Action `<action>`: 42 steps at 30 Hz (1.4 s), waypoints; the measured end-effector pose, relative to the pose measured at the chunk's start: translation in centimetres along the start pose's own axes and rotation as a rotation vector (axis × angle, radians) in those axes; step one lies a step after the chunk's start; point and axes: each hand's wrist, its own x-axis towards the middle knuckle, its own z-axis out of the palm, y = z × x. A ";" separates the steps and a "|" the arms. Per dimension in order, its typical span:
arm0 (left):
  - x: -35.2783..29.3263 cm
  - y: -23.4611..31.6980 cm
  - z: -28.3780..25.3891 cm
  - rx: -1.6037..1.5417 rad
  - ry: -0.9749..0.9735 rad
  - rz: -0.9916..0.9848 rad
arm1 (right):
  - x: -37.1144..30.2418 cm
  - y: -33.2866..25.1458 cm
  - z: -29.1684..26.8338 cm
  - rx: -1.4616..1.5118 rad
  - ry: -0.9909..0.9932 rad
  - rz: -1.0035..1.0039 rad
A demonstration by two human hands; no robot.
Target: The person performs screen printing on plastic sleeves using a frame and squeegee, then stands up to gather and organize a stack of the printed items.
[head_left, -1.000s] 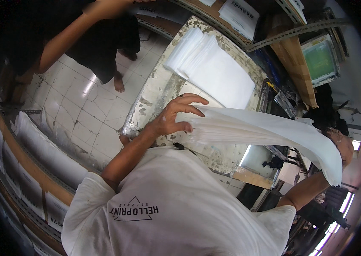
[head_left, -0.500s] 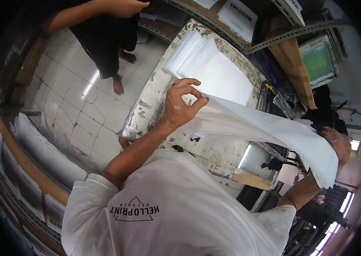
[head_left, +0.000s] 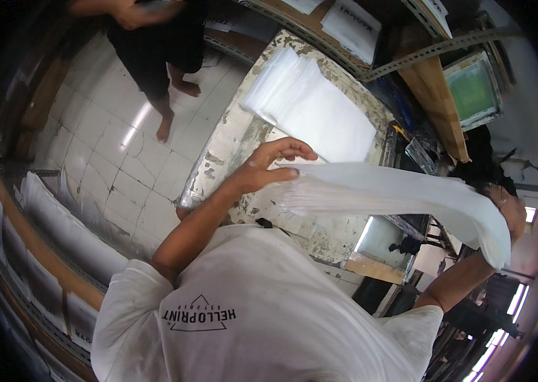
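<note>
Thin white sheets hang in a bowed bundle across the front of the worn work table. At their far right end my right hand grips the bundle, its fingers partly hidden by the sheets. My left hand is at the bundle's left end. Its thumb lies by the loose edges, and the fingers are spread apart from it. Just beyond that hand, a fanned stack of white sheets rests on the table.
Another person's bare feet stand on the tiled floor at the upper left. Metal shelving with papers borders the table's far side. A green framed screen leans at right. A rack of boards and sheets lines the left.
My left hand has opened from a pinch on a raised sheet corner and dropped slightly. That sheet now lies down along the bundle. The other person's arm and feet have shifted.
</note>
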 end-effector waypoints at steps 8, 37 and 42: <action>1.2 -3.8 1.5 -0.208 -0.044 0.143 | 2.2 -0.5 0.7 0.440 0.204 0.202; 4.2 -1.3 0.9 0.277 0.709 -0.099 | -11.7 -10.5 28.5 1.300 0.702 1.126; 1.1 -3.6 -1.6 0.501 0.668 0.000 | -13.9 -19.4 36.1 1.480 0.780 1.321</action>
